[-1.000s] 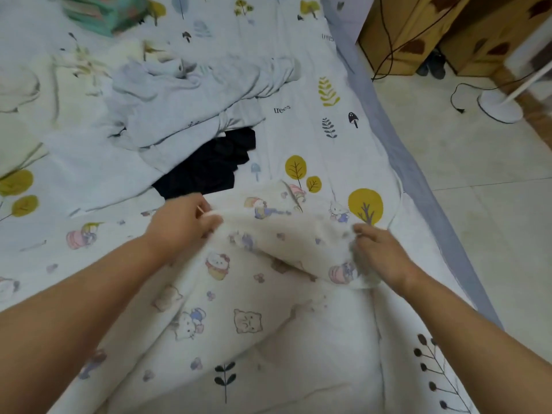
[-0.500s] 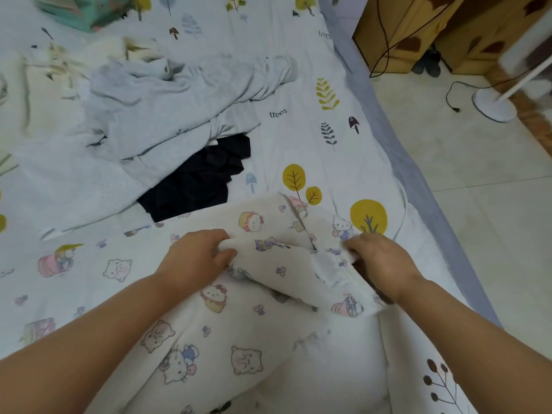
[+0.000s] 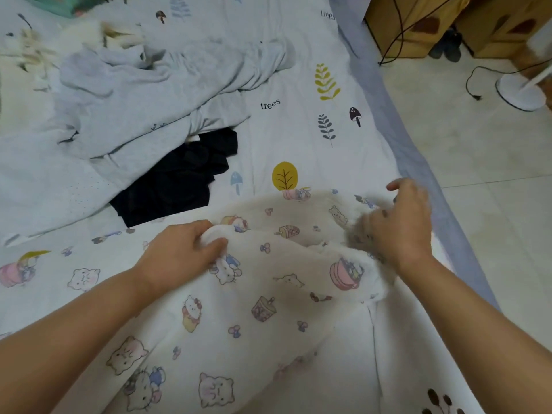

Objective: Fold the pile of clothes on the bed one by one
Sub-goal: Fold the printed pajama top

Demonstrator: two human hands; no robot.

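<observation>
Gripping cartoon-print garment (image 3: 268, 294), left hand (image 3: 179, 258), right hand (image 3: 400, 228) blurred

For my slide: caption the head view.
Left hand grips cartoon-print garment on bed; blurred right hand over its edge.

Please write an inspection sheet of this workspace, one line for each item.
Surface: bed sheet printed with trees, leaves and mushrooms.
Job's things: cartoon-print garment nearest the person, partly folded; grey garment crumpled farther away; black garment partly under it.
Clutter: green item at the far edge, cut off.
Hands: left hand grips a fold of the cartoon-print garment; right hand blurred on its edge, grip unclear.
Cables: black cables on the floor and the wooden furniture.
Surroundings: tiled floor; white fan base.
</observation>
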